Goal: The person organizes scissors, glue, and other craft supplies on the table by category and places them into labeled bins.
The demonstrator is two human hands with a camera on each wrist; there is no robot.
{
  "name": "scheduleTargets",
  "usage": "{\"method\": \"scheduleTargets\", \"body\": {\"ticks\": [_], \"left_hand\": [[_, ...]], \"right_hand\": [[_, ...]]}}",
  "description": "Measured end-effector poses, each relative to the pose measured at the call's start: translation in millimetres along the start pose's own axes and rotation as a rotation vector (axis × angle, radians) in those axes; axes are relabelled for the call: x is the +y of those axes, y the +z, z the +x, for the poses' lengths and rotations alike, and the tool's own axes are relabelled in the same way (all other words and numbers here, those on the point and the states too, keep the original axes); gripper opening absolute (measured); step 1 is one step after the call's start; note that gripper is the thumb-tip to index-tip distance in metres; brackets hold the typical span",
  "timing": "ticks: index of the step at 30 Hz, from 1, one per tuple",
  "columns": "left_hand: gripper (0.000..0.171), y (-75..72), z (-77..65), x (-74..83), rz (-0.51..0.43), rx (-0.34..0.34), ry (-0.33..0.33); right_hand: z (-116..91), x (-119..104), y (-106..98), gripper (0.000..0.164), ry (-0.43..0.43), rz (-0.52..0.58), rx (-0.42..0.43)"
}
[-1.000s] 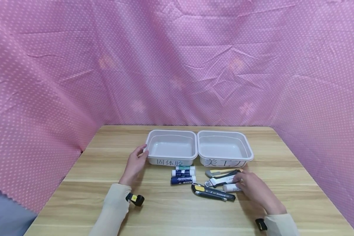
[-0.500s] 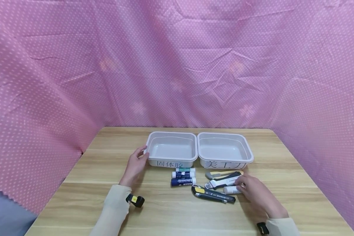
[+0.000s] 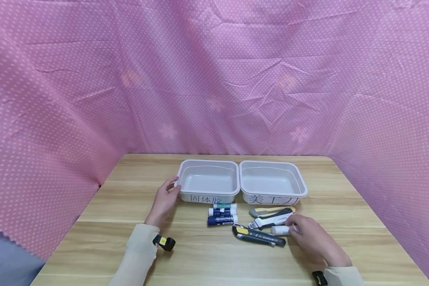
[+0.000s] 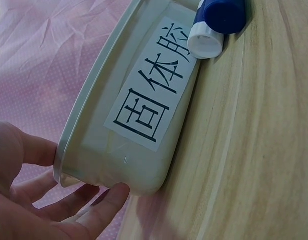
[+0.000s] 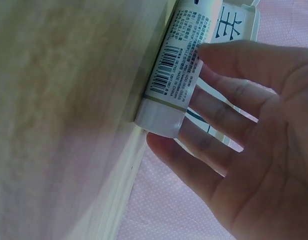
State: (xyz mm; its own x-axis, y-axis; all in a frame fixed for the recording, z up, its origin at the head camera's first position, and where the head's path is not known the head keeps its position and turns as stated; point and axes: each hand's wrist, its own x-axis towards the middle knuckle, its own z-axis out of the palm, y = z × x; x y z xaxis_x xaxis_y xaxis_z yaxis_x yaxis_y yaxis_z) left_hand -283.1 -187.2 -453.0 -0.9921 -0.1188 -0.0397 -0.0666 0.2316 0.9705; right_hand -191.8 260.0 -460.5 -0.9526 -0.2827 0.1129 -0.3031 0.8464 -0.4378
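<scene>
At near right on the wooden table (image 3: 200, 260), saw the right hand (image 3: 312, 239) pinching a white glue stick (image 3: 279, 230) between thumb and fingers, down close to the wood. Just beside, noted a black-and-yellow cutter (image 3: 259, 235); slightly farther, a white-and-black cutter (image 3: 271, 219), then a yellow-and-grey cutter (image 3: 269, 211). Left of these, found a dark blue glue stick (image 3: 219, 221), a second blue glue stick (image 3: 221, 212) and a green glue stick (image 3: 224, 205) lying side by side. Farther back, saw the left hand (image 3: 166, 198) resting loose-fingered against the end of the left tray (image 3: 210, 183), neighboured by the right tray (image 3: 269, 184). Behind, noted a pink dotted cloth (image 3: 214, 79).
</scene>
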Motion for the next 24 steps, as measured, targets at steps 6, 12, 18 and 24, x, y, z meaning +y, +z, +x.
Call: {"method": "scheduleTargets", "body": {"ticks": [6,12,18,24], "left_hand": [[0.046,0.5,0.6,-1.0,-0.022,0.000,0.010],[0.047,-0.1,0.5,-2.0,-0.023,-0.007,-0.007],[0.046,-0.2,0.3,-2.3,-0.018,-0.009,-0.023],[0.046,-0.7,-0.1,-2.1,-0.016,-0.013,-0.012]], "right_hand": [[-2,0,1,0.022,-0.001,0.011,-0.019],[-4,0,-1,0.020,-0.013,0.001,-0.020],[-9,-4,-5,0.021,-0.015,-0.010,-0.007],[-8,-8,-13,0.025,-0.072,-0.031,0.059]]}}
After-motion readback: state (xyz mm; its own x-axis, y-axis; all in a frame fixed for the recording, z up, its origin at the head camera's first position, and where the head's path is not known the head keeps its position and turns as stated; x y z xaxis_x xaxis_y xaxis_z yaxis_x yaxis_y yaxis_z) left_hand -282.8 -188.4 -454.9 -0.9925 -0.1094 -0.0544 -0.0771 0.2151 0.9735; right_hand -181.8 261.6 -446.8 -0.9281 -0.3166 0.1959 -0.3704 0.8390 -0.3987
